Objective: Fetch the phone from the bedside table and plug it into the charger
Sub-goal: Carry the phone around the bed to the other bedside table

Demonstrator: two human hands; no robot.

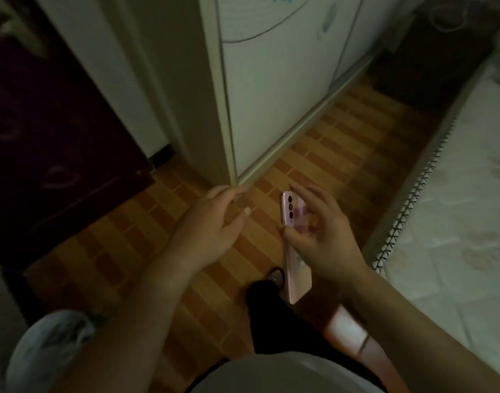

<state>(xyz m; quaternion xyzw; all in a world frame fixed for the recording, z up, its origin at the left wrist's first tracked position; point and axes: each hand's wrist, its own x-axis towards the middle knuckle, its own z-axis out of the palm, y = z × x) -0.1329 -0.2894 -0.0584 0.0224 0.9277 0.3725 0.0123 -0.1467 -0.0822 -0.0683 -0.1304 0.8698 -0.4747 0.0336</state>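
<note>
A pink phone (295, 268) with three dark camera lenses on its back is held upright over the floor, back facing me. My right hand (322, 236) grips it from the right, thumb across its left edge and fingers spread over its back. My left hand (211, 225) hovers a little to the left of the phone, fingers loosely curled and apart, holding nothing. No charger or bedside table is visible.
A pale wardrobe (271, 89) stands ahead, its corner close to my left hand. A dark door (44, 131) is at the left. A mattress (455, 208) runs along the right. Brick-patterned floor (342, 143) lies between them. A white plastic bag (50, 344) sits at lower left.
</note>
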